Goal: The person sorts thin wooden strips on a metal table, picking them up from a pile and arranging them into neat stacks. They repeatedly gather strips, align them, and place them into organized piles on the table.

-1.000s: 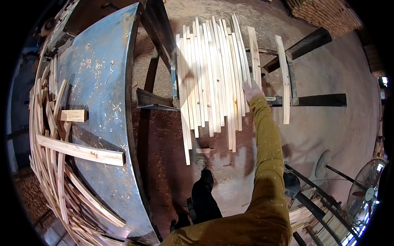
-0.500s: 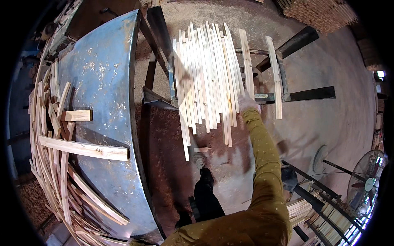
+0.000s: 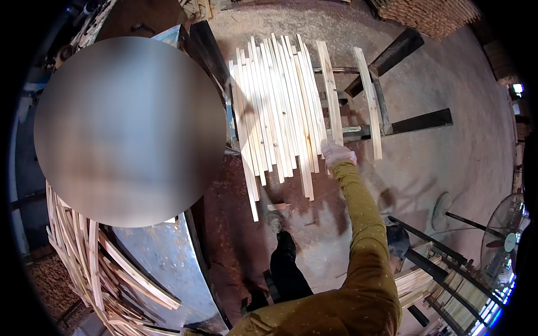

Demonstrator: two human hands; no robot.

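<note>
Many wooden strips [image 3: 274, 112] already lie side by side; two outer strips [image 3: 370, 101] lie apart. Right hand [image 3: 338, 152] meets one's end, grip unclear; left hand unseen.

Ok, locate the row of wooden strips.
In the head view, the row of wooden strips lies in the upper middle, its lower right edge beside the right hand.

Right hand [image 3: 338, 153]: we cannot tell its finger grip; it hides the near end of one wooden strip [image 3: 330, 84]. Left of the hand: blue table [image 3: 168, 263] and stick pile [image 3: 84, 263], both partly lost to us under a round blur. Far right of it: timber stack [image 3: 428, 14], cut by the upper edge. Nearer right: fan [image 3: 508, 242], its outer side meeting our dark rim.
</note>
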